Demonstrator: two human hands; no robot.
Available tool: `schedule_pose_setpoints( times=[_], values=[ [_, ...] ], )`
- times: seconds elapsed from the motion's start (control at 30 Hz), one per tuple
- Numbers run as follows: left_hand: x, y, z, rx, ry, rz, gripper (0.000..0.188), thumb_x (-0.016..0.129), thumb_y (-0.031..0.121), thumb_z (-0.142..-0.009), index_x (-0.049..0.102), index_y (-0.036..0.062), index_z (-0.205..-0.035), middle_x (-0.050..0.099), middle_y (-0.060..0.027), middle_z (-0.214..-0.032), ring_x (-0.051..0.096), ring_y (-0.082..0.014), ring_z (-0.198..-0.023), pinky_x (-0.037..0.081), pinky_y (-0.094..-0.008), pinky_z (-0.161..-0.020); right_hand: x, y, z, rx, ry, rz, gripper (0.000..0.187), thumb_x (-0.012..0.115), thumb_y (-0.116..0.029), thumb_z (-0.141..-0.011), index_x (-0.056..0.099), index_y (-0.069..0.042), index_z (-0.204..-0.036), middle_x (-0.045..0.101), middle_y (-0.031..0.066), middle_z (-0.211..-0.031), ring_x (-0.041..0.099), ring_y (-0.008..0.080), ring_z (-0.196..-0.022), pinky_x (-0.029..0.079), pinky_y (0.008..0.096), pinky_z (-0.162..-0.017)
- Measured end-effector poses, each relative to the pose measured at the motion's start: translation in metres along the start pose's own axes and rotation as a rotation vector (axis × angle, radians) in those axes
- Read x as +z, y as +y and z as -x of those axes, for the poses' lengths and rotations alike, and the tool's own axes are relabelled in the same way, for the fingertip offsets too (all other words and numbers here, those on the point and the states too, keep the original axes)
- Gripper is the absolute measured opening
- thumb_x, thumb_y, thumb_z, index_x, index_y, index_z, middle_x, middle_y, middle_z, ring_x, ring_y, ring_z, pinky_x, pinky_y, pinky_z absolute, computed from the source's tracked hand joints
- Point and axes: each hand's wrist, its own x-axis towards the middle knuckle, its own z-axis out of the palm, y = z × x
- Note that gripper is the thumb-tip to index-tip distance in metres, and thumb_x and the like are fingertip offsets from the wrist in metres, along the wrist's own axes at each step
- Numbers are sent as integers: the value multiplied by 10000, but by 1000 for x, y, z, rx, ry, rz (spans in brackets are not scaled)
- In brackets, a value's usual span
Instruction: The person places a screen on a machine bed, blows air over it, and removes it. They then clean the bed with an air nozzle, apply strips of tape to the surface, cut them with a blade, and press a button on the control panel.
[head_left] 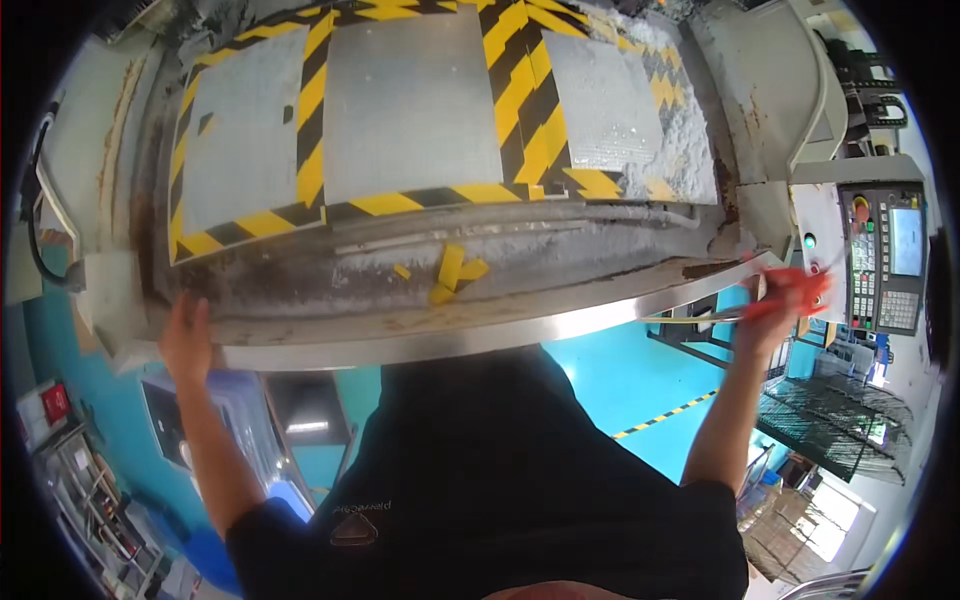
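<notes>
My left hand [187,340] is at the left end of the metal front edge [450,338] of a machine, slightly blurred. Its fingers are apart and point toward the machine, with nothing seen in them. Whether it touches the edge I cannot tell. My right hand [768,312], at the right end of the edge, is closed around a red tool [800,290] that is smeared by motion. A thin rod [690,320] runs leftward from beside this hand and may belong to the tool. Beyond the edge lie grey panels [405,110] bordered with yellow-black striped tape [515,90].
White-grey shavings [690,150] are heaped at the right of the panels. Yellow tape scraps [455,270] lie in the trough. A control panel [885,260] with screen and buttons stands at the right. Below the edge are turquoise floor [620,380] and a dark mesh rack [835,425].
</notes>
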Motion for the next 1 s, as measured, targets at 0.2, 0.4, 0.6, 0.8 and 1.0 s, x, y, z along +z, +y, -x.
schedule_pose_setpoints(
  times=[0.2,0.4,0.6,0.8,1.0],
  values=[
    [-1,8,-15,-114,-5,4,402,592,362,-972,650,139,-1302,714,-124,-1160,668,-307,-1101,485,-409,-968,126,-59,-44,120,-902,695,432,538,-441,-996,682,-55,-1126,725,122,-1120,691,202,-868,499,321,-631],
    [13,-23,-16,-114,63,192,367,578,330,-974,666,110,-1254,712,-142,-1171,674,-319,-1087,494,-397,-934,234,11,-19,-106,-1296,1342,373,643,-378,-951,630,-6,-965,691,226,-889,672,426,-869,518,511,-765],
    [17,-12,-10,-69,151,166,281,610,222,-976,670,23,-1165,731,-108,-983,689,-183,-924,508,-320,-854,265,68,-67,-132,-1188,1291,427,617,-415,-961,631,13,-967,696,230,-893,679,427,-855,531,495,-783],
    [1,6,-9,-89,105,64,252,629,197,-953,691,22,-1123,739,-140,-1007,711,-231,-920,530,-350,-819,358,105,-140,-115,-1058,1212,501,553,-464,-983,671,21,-1017,709,242,-942,684,422,-883,538,466,-812],
    [-2,15,-11,-69,92,115,249,640,244,-914,701,52,-1060,730,-173,-969,692,-358,-918,514,-453,-828,430,124,-193,179,-1058,1091,587,539,-479,-964,638,95,-891,611,177,-611,657,314,-536,516,427,-549]
  ],
)
